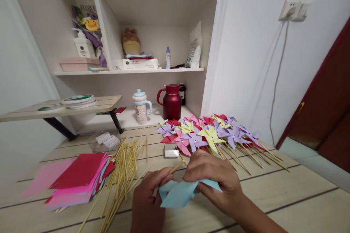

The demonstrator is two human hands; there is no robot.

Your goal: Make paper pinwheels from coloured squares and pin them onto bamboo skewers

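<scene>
Both hands pinched 1 light-blue paper piece (179, 193), folded into pinwheel-like points, low over the near edge of the worktop (287, 196). Left hand (147, 204) closed its grip on the paper's left side; right hand (212, 180) closed thumb and fingers on the top folds at the centre, with a thin bamboo stick (176, 167) showing just above the fingers. Whether a pin had gone through the centre could not be told.

Progress, as judged: the blue piece appeared folded but not yet mounted like the others. A heap of finished pinwheels (207, 133) in purple, pink, red and yellow lay behind the hands, on sticks fanning right. Much stock remained: a loose spread of bare sticks (123, 174) to the left, and beside it a stack of flat square paper sheets (79, 178) in red and pink.

Paper looked thin, matte and crisply creased; sticks slender, straight, pale wood. Worktop was light planked wood grain.
</scene>
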